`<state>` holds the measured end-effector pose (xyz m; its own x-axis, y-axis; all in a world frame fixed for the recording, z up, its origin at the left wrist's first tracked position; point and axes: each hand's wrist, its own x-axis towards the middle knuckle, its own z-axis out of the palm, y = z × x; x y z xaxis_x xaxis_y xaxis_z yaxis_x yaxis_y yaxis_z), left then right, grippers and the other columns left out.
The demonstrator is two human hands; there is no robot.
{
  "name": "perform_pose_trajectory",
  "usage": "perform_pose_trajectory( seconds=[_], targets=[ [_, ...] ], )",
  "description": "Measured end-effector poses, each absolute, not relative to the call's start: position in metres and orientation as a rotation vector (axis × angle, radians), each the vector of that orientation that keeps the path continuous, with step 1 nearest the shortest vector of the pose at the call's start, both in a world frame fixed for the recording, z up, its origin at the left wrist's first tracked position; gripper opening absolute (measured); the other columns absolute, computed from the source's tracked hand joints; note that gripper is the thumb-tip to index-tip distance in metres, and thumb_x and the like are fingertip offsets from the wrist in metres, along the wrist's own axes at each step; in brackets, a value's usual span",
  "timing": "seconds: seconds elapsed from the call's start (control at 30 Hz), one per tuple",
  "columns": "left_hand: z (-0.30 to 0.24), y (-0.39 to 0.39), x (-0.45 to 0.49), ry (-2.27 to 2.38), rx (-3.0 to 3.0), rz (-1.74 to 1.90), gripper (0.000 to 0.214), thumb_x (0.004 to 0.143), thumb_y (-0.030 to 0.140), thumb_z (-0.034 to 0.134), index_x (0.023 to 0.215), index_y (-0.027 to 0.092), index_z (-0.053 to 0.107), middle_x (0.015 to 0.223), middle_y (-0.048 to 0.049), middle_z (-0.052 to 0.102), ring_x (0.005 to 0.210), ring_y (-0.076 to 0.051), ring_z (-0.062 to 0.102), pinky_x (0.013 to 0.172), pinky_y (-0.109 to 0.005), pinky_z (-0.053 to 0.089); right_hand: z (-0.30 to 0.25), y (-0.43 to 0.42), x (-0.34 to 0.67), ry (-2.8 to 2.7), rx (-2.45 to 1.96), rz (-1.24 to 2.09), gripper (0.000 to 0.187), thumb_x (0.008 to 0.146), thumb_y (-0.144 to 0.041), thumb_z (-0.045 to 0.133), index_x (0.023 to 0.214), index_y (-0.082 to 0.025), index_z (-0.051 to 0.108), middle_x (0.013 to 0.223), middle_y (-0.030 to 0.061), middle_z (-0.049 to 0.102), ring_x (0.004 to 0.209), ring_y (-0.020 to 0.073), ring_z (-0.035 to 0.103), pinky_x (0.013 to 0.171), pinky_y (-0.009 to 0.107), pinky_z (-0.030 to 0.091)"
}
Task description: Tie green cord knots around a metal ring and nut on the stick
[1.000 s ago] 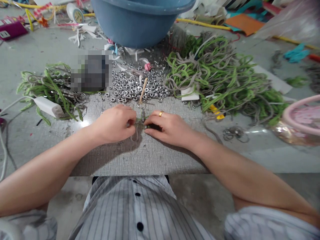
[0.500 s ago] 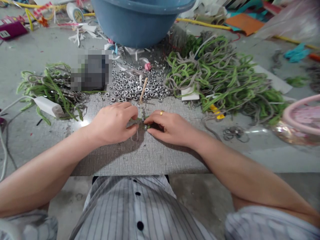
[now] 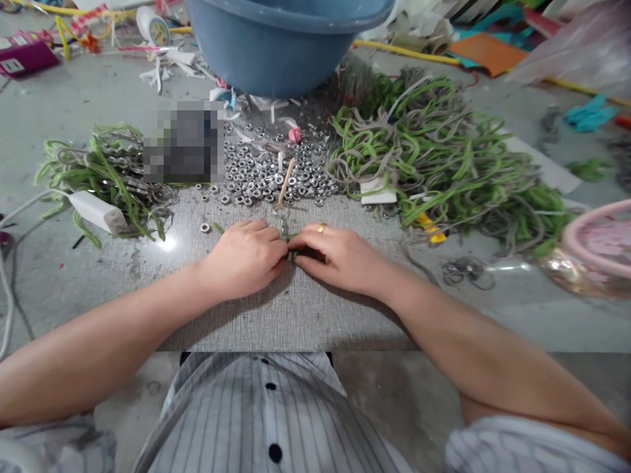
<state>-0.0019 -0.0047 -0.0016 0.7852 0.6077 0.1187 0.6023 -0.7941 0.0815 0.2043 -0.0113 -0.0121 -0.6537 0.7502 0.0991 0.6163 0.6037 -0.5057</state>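
My left hand (image 3: pixel 248 258) is closed, its fingertips pinched beside my right hand's at the table's middle. A short green cord end (image 3: pixel 217 228) sticks out past its knuckles. My right hand (image 3: pixel 340 256), with a gold ring (image 3: pixel 322 228), has thumb and forefinger closed on a small cord strung with metal nuts (image 3: pixel 284 226). The lower part of that strung piece is mostly hidden by the fingers. Just beyond the hands lies a spread of loose hex nuts (image 3: pixel 246 190), with a thin wooden stick (image 3: pixel 286 182) on it. One single nut (image 3: pixel 205 227) lies left of my left hand.
A blue basin (image 3: pixel 276 59) stands behind the nuts. Green and grey cords (image 3: pixel 434 151) are heaped at right. Finished-looking cord pieces with nuts and rings (image 3: pixel 118 164) lie at left near a white charger (image 3: pixel 97 211). A pink-rimmed item (image 3: pixel 591 226) sits far right.
My left hand has moved right, closing up against my right hand's fingertips, and its fingers are tighter together. The single nut and the green cord end now show beside it. The view shifted slightly.
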Motion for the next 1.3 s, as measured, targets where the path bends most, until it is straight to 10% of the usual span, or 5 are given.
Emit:
perform_pose_trajectory(
  seconds=[1.3],
  targets=[
    [0.029,0.001,-0.009,1.159,2.707,-0.097,0.021,0.086,0.015,0.047,0.084,0.014,0.068,0.081,-0.0063,0.066,0.082,-0.020,0.059,0.080,-0.033,0.047,-0.023,-0.019,0.190,-2.605,-1.245,0.168,0.029,0.096,-0.039,0.049,0.107,-0.023,0.070,0.090,0.0051,0.069,0.077,0.0179,0.062,0.060,0.027,0.035]
  ],
)
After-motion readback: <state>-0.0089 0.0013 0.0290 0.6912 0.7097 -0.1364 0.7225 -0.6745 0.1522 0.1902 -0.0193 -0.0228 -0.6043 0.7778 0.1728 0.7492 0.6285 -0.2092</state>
